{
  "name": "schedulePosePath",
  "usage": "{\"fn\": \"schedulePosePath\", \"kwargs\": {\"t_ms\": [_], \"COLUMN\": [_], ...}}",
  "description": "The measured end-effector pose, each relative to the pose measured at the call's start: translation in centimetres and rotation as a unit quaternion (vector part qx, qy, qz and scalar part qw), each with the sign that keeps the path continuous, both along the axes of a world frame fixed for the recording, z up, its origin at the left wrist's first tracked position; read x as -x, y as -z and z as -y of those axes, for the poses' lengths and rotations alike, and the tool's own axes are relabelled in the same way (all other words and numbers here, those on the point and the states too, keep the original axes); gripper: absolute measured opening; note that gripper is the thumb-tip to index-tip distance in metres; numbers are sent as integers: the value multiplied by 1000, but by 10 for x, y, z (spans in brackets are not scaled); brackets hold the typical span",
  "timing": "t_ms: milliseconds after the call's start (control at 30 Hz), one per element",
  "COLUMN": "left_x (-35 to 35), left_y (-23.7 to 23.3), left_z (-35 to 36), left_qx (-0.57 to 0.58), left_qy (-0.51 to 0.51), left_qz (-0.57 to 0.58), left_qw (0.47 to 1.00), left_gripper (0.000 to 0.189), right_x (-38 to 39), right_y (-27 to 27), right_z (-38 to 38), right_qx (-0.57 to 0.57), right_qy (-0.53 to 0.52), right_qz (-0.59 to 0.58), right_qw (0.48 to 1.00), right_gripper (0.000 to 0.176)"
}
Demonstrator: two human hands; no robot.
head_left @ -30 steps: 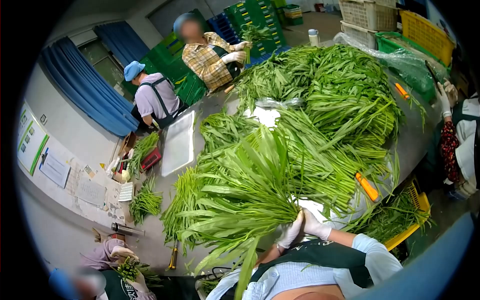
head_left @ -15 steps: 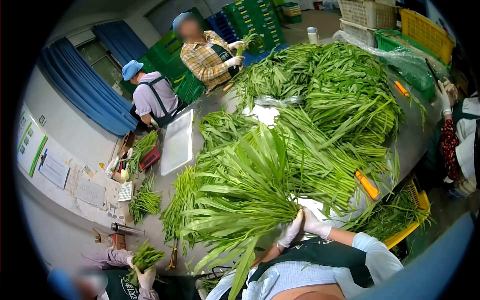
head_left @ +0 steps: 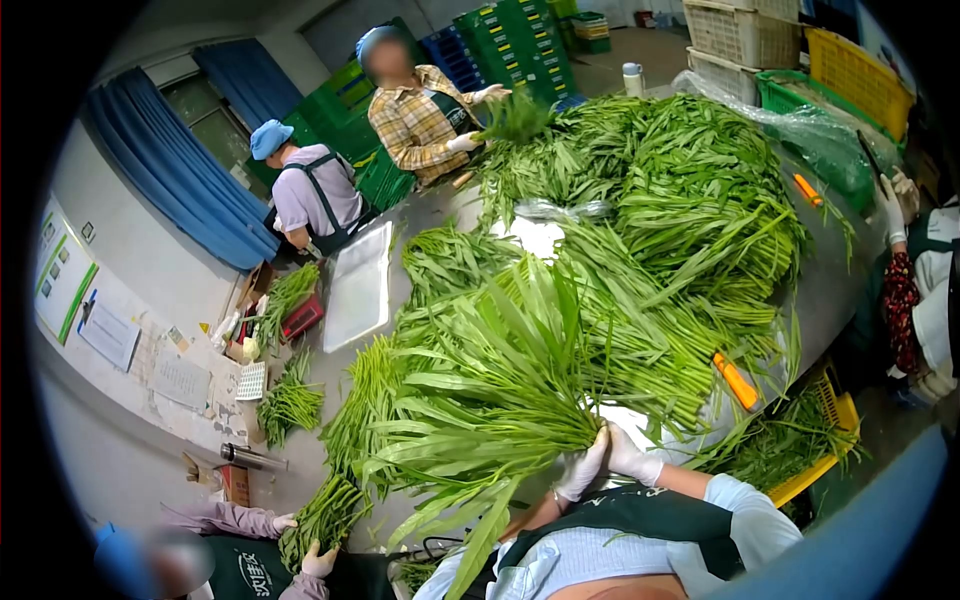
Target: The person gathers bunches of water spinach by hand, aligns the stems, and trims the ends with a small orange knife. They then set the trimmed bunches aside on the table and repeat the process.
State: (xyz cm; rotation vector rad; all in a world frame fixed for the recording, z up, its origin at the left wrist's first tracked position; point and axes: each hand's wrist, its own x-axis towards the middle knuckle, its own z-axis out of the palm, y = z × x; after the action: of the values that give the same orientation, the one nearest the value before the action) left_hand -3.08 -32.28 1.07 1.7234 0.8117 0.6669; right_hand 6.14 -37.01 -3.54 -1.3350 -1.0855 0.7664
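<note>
In the head view, my left hand and my right hand, both in white gloves, meet at the stem ends of a large bunch of water spinach. Fingers of both hands are closed round the stems, and the long leaves fan out up and to the left. The lower stem tips are hidden by the hands. Under and beyond the bunch lies a big heap of water spinach on the metal table. An orange-handled knife rests on the stems right of my hands.
A yellow crate with loose greens stands below the table edge at right. A white tray, a red scale and a steel flask are at left. Co-workers stand at the far side, right and lower left; one at right holds a knife.
The co-worker at lower left has moved a bunch right and down to the table edge. The plaid-shirted co-worker's bunch has swung down to the right. My hands keep their hold, nearly still.
</note>
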Motion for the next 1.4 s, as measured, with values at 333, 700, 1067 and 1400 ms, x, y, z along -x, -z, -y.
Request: {"fn": "schedulePosePath", "kwargs": {"t_ms": [333,700,1067,1400], "left_x": [1,-2,-8,-26], "left_y": [14,4,43,-34], "left_z": [-4,0,-10,-27], "left_qx": [9,-4,226,340], "left_qy": [9,-14,-26,45], "left_qz": [-7,-3,137,178], "left_qw": [1000,1000,964,922], "left_gripper": [25,23,20,38], "right_x": [-1,0,7,-31], "right_y": [-5,6,41,-48], "right_z": [2,-2,-4,10], "right_qx": [21,-15,-8,213], "right_qy": [5,4,46,64], "right_qz": [5,-13,-63,191], "right_qw": [1000,1000,997,956], "right_gripper": [43,42,51,91]}}
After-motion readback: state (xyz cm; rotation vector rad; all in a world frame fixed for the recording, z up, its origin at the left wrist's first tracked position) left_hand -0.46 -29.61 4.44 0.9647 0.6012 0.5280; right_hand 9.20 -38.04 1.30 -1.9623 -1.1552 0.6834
